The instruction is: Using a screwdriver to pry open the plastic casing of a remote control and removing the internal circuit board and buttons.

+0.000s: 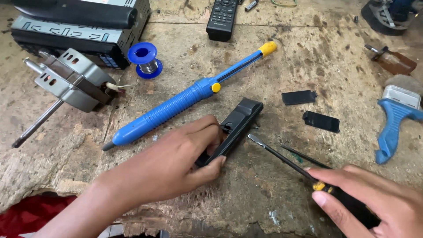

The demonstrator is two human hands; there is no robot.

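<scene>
The left hand point(176, 163) grips the black remote point(233, 130) flat on the surface point(264, 194); the right hand's point(374, 202) fingers close around a screwdriver point(282, 158), its tip just beside the remote. Two black covers point(308, 108) lie apart; the casing looks unopened.

No packages, signs or lit screens show. The one thing close to a label is the printed faceplate point(66, 37) of the car stereo point(88, 26) on the bench point(308, 53), far up and left of the left hand point(176, 163): a long dark strip with pale blue markings.
</scene>
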